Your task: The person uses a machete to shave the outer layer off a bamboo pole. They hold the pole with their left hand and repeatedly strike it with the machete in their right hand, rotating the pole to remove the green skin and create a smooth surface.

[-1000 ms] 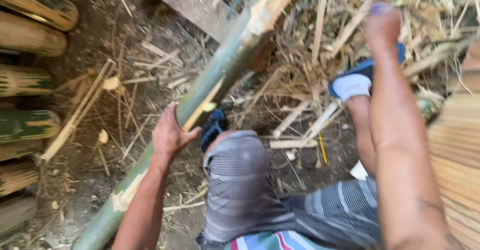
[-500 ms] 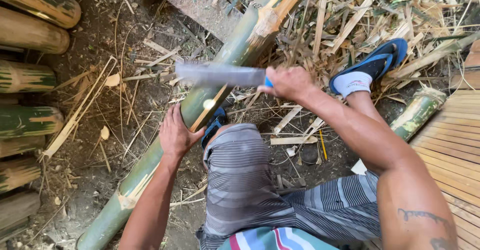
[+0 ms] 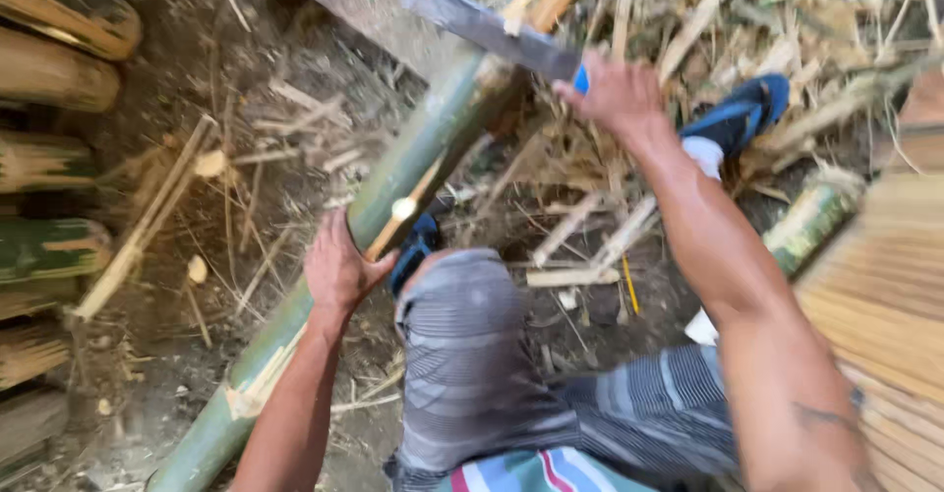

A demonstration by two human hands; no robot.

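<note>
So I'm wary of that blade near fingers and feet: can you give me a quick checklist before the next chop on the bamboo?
1. Left hand steadies the green bamboo pole: ok, palm on it.
2. Left hand apart from the blade: ok, it sits well down the pole.
3. Right hand grips the blue handle: ok, closed on it.
4. Blade meets the pole: ok, it lies across the upper part.
5. Foot in the blue sandal away from the blade: ok, off to the side.
6. Blade sharpness: cannot tell.
</note>
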